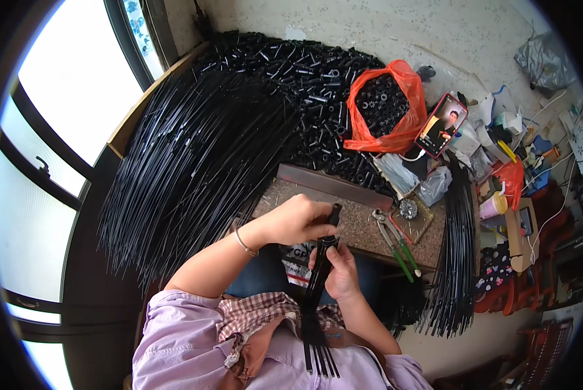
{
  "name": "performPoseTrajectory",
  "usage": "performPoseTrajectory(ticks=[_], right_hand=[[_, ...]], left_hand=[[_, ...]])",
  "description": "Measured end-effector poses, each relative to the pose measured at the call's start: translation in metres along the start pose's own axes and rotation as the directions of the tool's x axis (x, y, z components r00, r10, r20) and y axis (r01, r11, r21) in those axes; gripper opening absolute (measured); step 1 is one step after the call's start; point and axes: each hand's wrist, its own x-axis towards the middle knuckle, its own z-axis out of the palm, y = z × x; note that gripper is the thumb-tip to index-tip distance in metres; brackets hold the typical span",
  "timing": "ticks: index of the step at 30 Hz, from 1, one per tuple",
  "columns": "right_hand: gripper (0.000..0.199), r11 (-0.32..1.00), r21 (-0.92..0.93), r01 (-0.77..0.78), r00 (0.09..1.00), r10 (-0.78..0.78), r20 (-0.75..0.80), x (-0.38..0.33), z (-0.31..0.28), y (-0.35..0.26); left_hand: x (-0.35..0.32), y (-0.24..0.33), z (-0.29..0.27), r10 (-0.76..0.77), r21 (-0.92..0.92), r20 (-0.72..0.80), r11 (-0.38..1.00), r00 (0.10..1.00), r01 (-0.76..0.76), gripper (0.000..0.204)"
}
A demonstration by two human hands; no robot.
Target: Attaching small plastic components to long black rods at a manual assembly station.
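In front of my body stands a bundle of black umbrella ribs (316, 286), slightly tilted, its lower ends fanned out near my lap. My left hand (302, 218), a bracelet on its wrist, is closed around the dark tube-like top of this bundle. Lower down, my right hand (342, 272) grips the same bundle, thumb against its side. Just beyond my hands lies the speckled stone worktop (359, 224), with a long metal bar (333, 185) along its far side. Pliers with green handles (395, 246) rest at its right, jaws pointing away from me.
A large heap of thin black ribs (194, 156) spreads at the left; black tubular parts (291, 68) pile behind. A red plastic bag (411, 130) holds small black rings. Beside it leans a lit phone (441, 126). More ribs (457, 260) hang over the right edge, near a cup (493, 205).
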Motion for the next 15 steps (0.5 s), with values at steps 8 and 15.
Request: performPoseTrajectory(ticks=[8, 15], right_hand=[[0.019, 0.999, -0.033, 0.02, 0.997, -0.017, 0.073, -0.001, -0.001, 0.008], [0.015, 1.0, 0.005, -0.021, 0.991, 0.02, 0.133, -0.001, -0.004, 0.001]], left_hand=[[-0.019, -0.016, 0.021, -0.078, -0.784, -0.02, 0.62, 0.997, 0.032, 0.018], [-0.029, 0.002, 0.022, -0.265, -0.873, -0.035, 0.477, 0.964, 0.1, 0.029]])
